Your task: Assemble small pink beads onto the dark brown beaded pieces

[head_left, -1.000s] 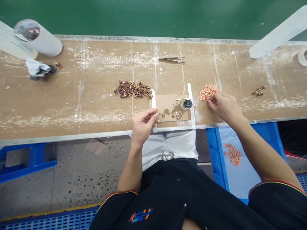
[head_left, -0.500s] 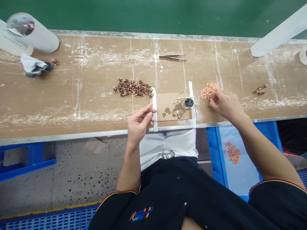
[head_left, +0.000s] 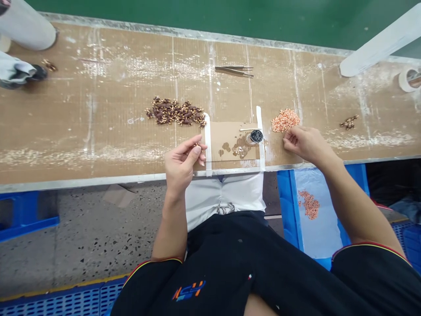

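My left hand [head_left: 184, 160] is pinched on a small brown-and-gold piece [head_left: 198, 144], mostly hidden by the fingers, just left of a taped cardboard sheet [head_left: 217, 131]. Behind that hand lies a pile of similar dark brown pieces with gold tips [head_left: 177, 111]. My right hand [head_left: 304, 142] has its fingers closed together at the near edge of a heap of small orange-and-white pieces [head_left: 285, 120]. Anything between those fingertips is hidden. Between the hands, a small jar with black contents [head_left: 256, 136] stands on the sheet, beside wet stains and a thin white stick [head_left: 250, 129].
Tweezers [head_left: 234, 70] lie farther back on the cardboard-covered bench. A smaller brown cluster [head_left: 349, 122] sits at right, near a tape roll [head_left: 408, 80] and a white post [head_left: 378, 44]. Below the bench edge, a blue tray [head_left: 289, 210] holds more orange pieces.
The camera view has shifted, so the bench things appear slightly left and higher. Both hands stay in nearly the same places, the right one now just off the orange heap's front edge.
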Demonstrator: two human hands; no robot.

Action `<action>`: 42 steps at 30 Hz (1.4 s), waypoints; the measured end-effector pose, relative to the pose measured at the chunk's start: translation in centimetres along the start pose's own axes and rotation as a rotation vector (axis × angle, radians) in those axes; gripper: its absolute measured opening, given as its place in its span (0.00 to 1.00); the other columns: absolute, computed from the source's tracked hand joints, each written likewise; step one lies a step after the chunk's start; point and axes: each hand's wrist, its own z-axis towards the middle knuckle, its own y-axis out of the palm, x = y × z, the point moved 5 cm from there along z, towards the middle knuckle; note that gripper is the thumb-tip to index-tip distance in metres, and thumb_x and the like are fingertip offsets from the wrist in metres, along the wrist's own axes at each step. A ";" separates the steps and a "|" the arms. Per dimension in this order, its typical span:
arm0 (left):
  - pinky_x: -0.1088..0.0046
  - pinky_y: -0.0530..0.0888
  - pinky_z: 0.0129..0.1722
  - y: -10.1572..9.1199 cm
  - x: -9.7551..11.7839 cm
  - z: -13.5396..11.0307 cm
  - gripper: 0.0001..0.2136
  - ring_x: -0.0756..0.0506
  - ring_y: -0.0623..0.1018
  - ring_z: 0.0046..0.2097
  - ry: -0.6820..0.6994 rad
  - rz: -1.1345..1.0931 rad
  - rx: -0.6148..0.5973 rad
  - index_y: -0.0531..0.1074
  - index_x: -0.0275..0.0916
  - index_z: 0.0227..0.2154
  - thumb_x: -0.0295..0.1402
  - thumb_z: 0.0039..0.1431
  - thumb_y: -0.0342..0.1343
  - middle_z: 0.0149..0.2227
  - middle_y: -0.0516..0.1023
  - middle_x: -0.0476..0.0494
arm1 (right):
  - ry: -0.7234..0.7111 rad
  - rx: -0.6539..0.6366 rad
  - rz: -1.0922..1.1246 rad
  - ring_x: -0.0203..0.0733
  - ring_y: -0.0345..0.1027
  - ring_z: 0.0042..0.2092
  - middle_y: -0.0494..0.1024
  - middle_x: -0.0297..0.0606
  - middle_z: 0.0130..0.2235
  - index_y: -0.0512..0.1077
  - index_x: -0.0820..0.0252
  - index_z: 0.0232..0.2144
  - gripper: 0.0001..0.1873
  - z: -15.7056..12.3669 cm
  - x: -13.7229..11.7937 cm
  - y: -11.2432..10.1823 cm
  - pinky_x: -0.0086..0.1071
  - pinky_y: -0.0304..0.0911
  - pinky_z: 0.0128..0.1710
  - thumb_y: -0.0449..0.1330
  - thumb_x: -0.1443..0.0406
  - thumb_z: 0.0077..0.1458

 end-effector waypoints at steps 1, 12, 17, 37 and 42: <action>0.77 0.79 0.25 0.0 -0.1 0.0 0.16 0.53 0.79 0.26 0.018 -0.014 0.010 0.90 0.46 0.44 0.44 0.54 0.78 0.34 0.89 0.44 | -0.010 0.003 -0.012 0.46 0.72 0.31 0.79 0.40 0.29 0.64 0.51 0.26 0.08 -0.1 -0.1 0.0 0.37 0.66 0.36 0.59 0.67 0.54; 0.73 0.80 0.29 -0.1 -0.7 0.0 0.17 0.52 0.79 0.29 0.016 0.016 0.006 0.88 0.48 0.51 0.42 0.59 0.74 0.40 0.89 0.42 | 0.013 -0.035 0.050 0.47 0.72 0.31 0.77 0.37 0.28 0.61 0.49 0.27 0.09 0.1 -2.5 -2.0 0.39 0.67 0.37 0.59 0.65 0.54; 0.73 0.80 0.29 -0.1 -0.8 0.1 0.19 0.51 0.79 0.29 0.009 0.001 -0.015 0.88 0.45 0.50 0.45 0.58 0.76 0.38 0.88 0.42 | -0.092 -0.088 0.076 0.43 0.70 0.29 0.77 0.34 0.27 0.66 0.51 0.27 0.07 1.4 -6.1 -4.1 0.37 0.66 0.36 0.60 0.67 0.54; 0.70 0.82 0.31 0.9 -0.3 0.1 0.19 0.49 0.81 0.30 -0.086 -0.047 -0.128 0.87 0.43 0.42 0.46 0.52 0.79 0.35 0.86 0.43 | -0.163 -0.205 -0.024 0.44 0.70 0.27 0.76 0.33 0.24 0.68 0.50 0.26 0.08 4.4 -9.8 -4.1 0.39 0.65 0.33 0.60 0.69 0.54; 0.70 0.83 0.31 1.1 -0.1 0.0 0.18 0.49 0.82 0.30 -0.072 -0.069 -0.150 0.88 0.43 0.42 0.46 0.53 0.79 0.35 0.86 0.43 | -0.144 -0.215 -0.042 0.44 0.71 0.28 0.76 0.33 0.24 0.68 0.51 0.26 0.09 4.4 -9.9 -3.9 0.39 0.65 0.34 0.60 0.71 0.53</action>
